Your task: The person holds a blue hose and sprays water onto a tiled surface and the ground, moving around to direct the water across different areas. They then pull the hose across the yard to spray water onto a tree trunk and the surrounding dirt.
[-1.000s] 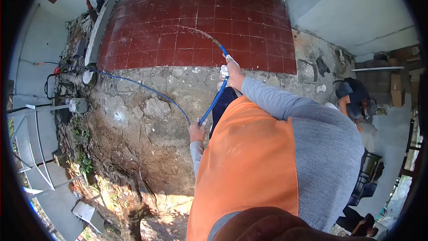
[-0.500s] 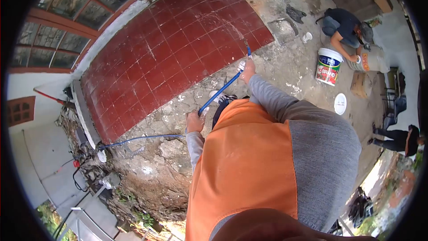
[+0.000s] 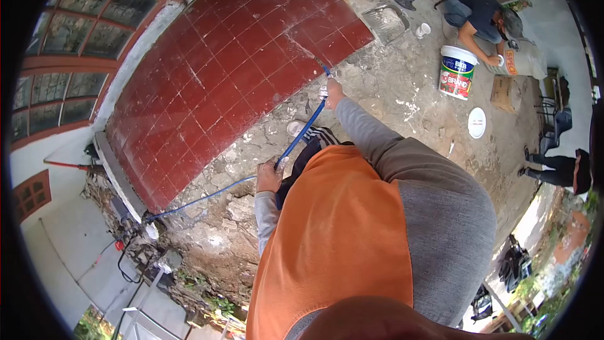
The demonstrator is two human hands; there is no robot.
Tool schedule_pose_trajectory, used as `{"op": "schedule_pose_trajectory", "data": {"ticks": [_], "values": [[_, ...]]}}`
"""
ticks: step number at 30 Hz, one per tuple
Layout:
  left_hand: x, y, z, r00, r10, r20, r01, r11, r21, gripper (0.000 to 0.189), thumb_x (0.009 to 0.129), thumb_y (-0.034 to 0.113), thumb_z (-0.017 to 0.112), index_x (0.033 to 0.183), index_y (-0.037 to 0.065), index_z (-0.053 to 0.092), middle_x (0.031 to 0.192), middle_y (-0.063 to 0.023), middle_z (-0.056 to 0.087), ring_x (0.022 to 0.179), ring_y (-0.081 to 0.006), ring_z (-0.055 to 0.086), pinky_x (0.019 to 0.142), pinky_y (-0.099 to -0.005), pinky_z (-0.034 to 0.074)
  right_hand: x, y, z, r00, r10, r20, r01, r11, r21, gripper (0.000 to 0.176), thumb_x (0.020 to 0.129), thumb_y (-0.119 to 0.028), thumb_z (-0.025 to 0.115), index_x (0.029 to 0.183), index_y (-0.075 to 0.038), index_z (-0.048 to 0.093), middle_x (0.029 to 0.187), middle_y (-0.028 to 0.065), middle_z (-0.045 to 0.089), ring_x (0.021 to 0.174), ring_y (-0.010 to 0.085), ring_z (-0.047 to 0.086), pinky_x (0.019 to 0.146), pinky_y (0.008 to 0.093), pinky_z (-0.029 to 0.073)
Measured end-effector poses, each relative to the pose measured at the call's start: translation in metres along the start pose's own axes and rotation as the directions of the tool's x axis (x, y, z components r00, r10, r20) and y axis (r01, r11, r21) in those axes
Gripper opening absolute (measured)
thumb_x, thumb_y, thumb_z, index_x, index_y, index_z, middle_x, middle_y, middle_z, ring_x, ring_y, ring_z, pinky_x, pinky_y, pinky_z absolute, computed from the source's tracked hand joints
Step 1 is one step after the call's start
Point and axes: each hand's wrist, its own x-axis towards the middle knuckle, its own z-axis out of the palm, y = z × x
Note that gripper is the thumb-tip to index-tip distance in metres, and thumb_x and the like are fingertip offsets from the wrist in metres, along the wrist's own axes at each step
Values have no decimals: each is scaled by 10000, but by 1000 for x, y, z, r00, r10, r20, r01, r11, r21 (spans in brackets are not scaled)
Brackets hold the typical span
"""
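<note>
A blue hose [image 3: 301, 137] runs slantwise between my two hands. My right hand [image 3: 333, 92] is closed around it near its far end, which points at the red tiled floor [image 3: 233, 82]. A pale streak, which looks like water, lies on the tiles beyond the hose tip. Lower down, close to my body, my left hand [image 3: 269, 177] is wrapped around the same hose. From there the hose trails left over the broken concrete [image 3: 223, 167]. My shoe [image 3: 295, 127] is close to the hose, between the two hands.
At right, a crouching person [image 3: 475, 16] reaches to a sack [image 3: 522, 63]. Nearby are a paint bucket [image 3: 457, 74], its white lid [image 3: 477, 123], a white cup [image 3: 423, 30] and a cardboard box [image 3: 504, 93]. Another person [image 3: 559, 169] stands farther off. Rubble [image 3: 135, 239] lies at lower left.
The view has shifted, so most surroundings sit farther left and up. My right hand and the hose tip have moved left along the tile edge. Both hands keep their hold on the hose.
</note>
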Motion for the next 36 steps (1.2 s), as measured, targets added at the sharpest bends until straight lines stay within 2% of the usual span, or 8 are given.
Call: {"op": "schedule_pose_trajectory", "data": {"ticks": [3, 5, 7, 9, 13, 20, 34, 36], "values": [[-29, -19, 1, 990, -124, -62, 117, 987, -112, 295, 835, 281, 596, 925, 3, 630, 712, -230, 594, 660, -389, 577, 612, -380, 452, 29, 32, 49, 993, 39, 110, -15, 977, -213, 272, 905, -424, 410, 825, -170, 468, 487, -18, 350, 355, 138, 316, 357, 309, 263], [-51, -18, -7, 951, -297, -80, 281, 945, -166, 296, 838, 274, 590, 947, 1, 631, 756, -233, 604, 702, -365, 598, 651, -375, 461, -15, 48, 88, 970, 63, 235, 8, 957, -290, 204, 937, -383, 364, 1051, -251, 469, 457, -42, 266, 333, 104, 255, 341, 277, 216], [-73, -44, 6, 946, -263, -187, 218, 948, -232, 293, 839, 274, 587, 938, 3, 637, 777, -225, 613, 737, -355, 610, 671, -378, 462, -38, 73, 125, 964, 57, 261, 57, 911, -409, 225, 943, -360, 362, 1107, -258, 477, 458, -37, 268, 335, 101, 262, 340, 274, 221], [-93, -58, 15, 888, -332, -317, 241, 925, -294, 292, 835, 277, 591, 932, 7, 643, 771, -220, 618, 725, -354, 609, 674, -374, 462, -60, 101, 152, 937, 65, 344, 106, 883, -458, 225, 945, -357, 366, 1110, -259, 483, 472, -34, 282, 345, 97, 279, 342, 273, 233], [-133, -77, 12, 808, -500, -312, 352, 834, -425, 299, 775, 280, 633, 941, 33, 656, 833, -234, 618, 802, -390, 595, 717, -427, 467, -93, 157, 189, 895, 81, 438, 180, 835, -520, 175, 936, -335, 393, 1034, -236, 498, 490, -24, 323, 339, 98, 294, 324, 274, 240], [-189, -102, 1, 726, -509, -462, 350, 852, -389, 282, 771, 227, 616, 966, 26, 649, 833, -243, 606, 804, -380, 595, 699, -412, 461, -170, 232, 233, 808, 177, 563, 296, 704, -646, 306, 963, -358, 336, 1224, -248, 450, 494, -27, 283, 360, 87, 267, 342, 256, 237], [-242, -126, -14, 668, -505, -547, 321, 858, -400, 343, 816, 329, 588, 973, 30, 649, 787, -274, 585, 775, -421, 568, 701, -452, 443, -250, 300, 253, 617, 219, 756, 407, 733, -545, 227, 954, -307, 394, 1122, -214, 516, 472, -32, 306, 346, 80, 271, 335, 245, 220], [-246, -123, -21, 669, -565, -483, 375, 818, -436, 293, 769, 248, 592, 975, 48, 652, 821, -254, 595, 815, -407, 569, 737, -450, 443, -250, 301, 251, 599, 212, 772, 413, 744, -525, 222, 954, -296, 397, 1122, -213, 516, 479, -35, 308, 350, 75, 276, 334, 239, 221]]}}
